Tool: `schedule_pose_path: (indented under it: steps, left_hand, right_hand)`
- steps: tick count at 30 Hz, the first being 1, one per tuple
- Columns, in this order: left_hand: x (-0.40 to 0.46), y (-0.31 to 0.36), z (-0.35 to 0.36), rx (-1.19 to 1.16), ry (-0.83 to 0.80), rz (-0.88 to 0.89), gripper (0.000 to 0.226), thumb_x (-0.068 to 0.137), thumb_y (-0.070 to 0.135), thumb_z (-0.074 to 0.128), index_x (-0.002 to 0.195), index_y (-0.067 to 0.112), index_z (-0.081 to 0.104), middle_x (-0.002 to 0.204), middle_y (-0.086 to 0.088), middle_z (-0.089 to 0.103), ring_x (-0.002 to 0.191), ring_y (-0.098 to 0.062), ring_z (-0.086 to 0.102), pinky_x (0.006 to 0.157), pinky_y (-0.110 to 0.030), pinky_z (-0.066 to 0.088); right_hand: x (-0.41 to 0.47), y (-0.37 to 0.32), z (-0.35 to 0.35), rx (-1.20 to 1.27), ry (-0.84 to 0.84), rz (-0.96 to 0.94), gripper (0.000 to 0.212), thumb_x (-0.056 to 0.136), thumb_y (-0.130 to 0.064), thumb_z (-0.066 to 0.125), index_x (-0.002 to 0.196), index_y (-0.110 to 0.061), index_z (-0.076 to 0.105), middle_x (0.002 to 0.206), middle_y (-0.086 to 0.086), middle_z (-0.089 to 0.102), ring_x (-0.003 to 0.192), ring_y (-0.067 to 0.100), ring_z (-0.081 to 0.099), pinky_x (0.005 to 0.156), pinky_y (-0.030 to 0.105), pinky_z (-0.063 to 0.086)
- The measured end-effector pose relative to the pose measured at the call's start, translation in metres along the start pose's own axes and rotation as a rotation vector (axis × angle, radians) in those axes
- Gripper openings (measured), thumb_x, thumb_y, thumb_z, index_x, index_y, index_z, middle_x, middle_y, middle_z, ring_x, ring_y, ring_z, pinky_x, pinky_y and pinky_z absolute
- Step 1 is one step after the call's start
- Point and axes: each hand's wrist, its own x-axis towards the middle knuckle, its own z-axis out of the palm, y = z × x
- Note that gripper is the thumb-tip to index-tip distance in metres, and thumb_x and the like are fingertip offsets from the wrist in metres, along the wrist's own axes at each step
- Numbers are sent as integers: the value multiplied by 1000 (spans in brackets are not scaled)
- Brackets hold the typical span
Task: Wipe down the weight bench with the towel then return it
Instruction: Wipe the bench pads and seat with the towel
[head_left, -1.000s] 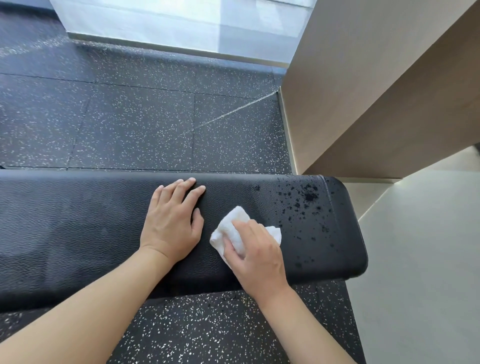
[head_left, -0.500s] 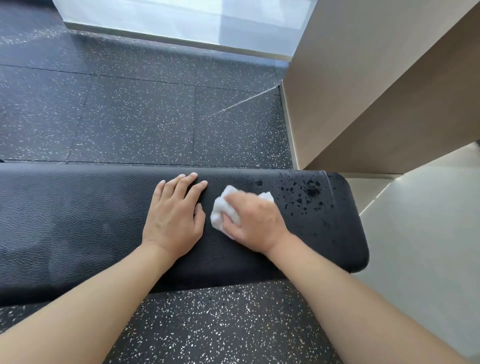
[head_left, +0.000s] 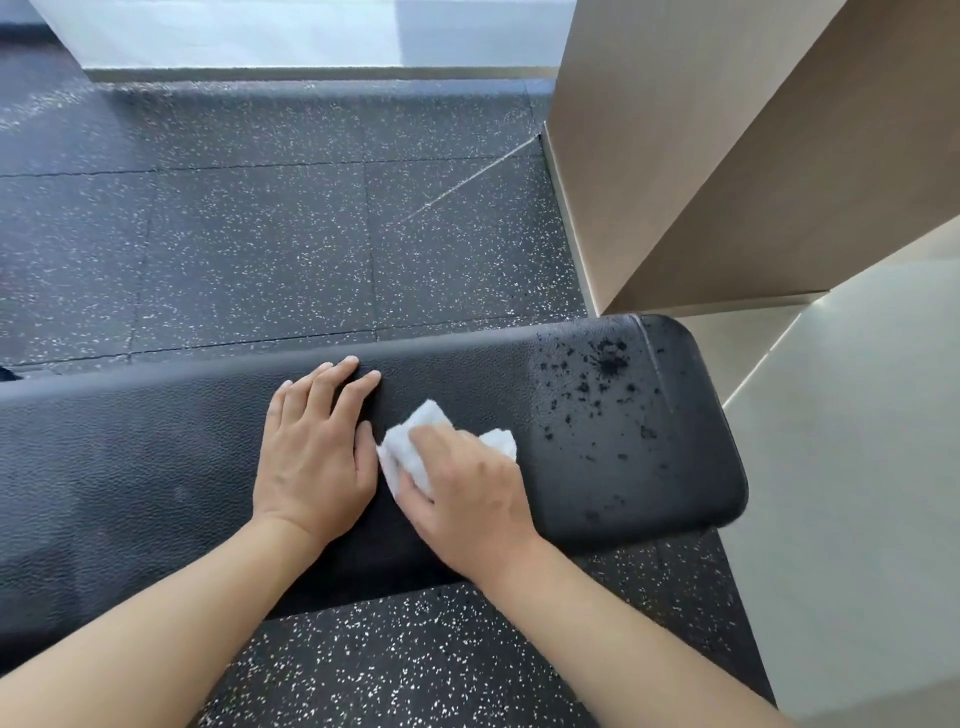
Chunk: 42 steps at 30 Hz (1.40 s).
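Note:
A long black padded weight bench (head_left: 130, 467) runs across the view from the left edge to a rounded right end. Dark wet spots (head_left: 608, 364) speckle its right end. My left hand (head_left: 317, 447) lies flat on the pad, fingers straight, near the far edge. Right beside it, my right hand (head_left: 467, 493) holds a small crumpled white towel (head_left: 405, 452) pressed onto the bench top. The towel sticks out past my fingers to the left and far side. The wet spots are to the right of the towel, apart from it.
Black rubber floor tiles (head_left: 260, 234) with white flecks lie beyond and in front of the bench. A beige wooden wall panel (head_left: 675, 156) rises at the right, close to the bench's far right corner. Pale smooth flooring (head_left: 857, 493) lies to the right.
My right hand has wiped the towel away from me and then back toward the near edge, staying beside my left hand. My left hand has stayed flat on the pad. The view has tilted.

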Motion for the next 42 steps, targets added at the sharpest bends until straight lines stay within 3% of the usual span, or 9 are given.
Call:
schedule_pose_path:
  steps: [3,5,9,13,18,23,30,35,42]
  left_hand:
    - [1,-1,0,8,6,11,55,93,29,40,143,17,57,154,-8,49,142,-37,44,121,-58,28]
    - [3,-1,0,11,5,21,53,93,29,41,142,15,58,153,-9,49,141,-38,45,119,-59,31]
    - [4,0,0,8,10,20,53,93,30,43,141,14,58,152,-10,49,140,-39,45,119,-60,31]
    - [3,-1,1,16,4,17,54,92,29,43,142,14,57,153,-10,47,141,-40,44,119,-60,30]
    - [5,0,0,25,-19,9,54,92,29,43,141,13,56,154,-11,46,141,-40,43,118,-61,31]
    - [5,2,0,33,-9,17,55,91,29,43,142,13,56,154,-12,47,140,-41,43,119,-60,30]
    - [6,2,0,24,2,20,56,91,30,42,141,10,58,152,-15,47,139,-43,45,118,-62,31]
    - [4,2,1,21,-5,9,56,91,31,41,142,11,57,153,-13,47,141,-42,44,120,-61,29]
    - [5,0,3,24,7,22,54,91,29,42,140,11,56,152,-15,48,139,-43,43,119,-60,30]
  right_hand:
    - [-4,37,-25,43,-127,-388,38,106,-41,39,89,-16,61,78,-3,53,66,21,54,61,38,40]
    - [21,71,-35,-5,-176,-469,31,102,-39,44,96,-16,64,81,-4,57,69,20,59,61,37,41]
    - [88,113,-32,-137,-15,0,32,94,-46,46,100,-19,63,79,-5,60,73,22,65,58,31,35]
    - [132,84,1,-269,64,416,34,98,-49,50,95,-17,61,84,0,63,70,22,51,60,33,27]
    - [145,5,50,-198,14,218,29,88,-49,68,83,-21,64,78,-2,68,71,22,66,58,33,27]
    - [130,49,17,30,-13,35,29,93,-45,65,82,-19,61,77,1,66,72,27,65,61,35,35]
    - [109,190,-61,-287,48,389,34,98,-46,48,89,-17,63,88,4,67,85,32,63,63,35,27]
    - [121,145,-36,-288,60,447,33,96,-43,47,87,-15,61,85,4,64,76,26,57,61,35,27]
    - [126,13,41,-139,11,213,34,93,-52,60,83,-20,63,80,-1,67,72,23,62,59,34,24]
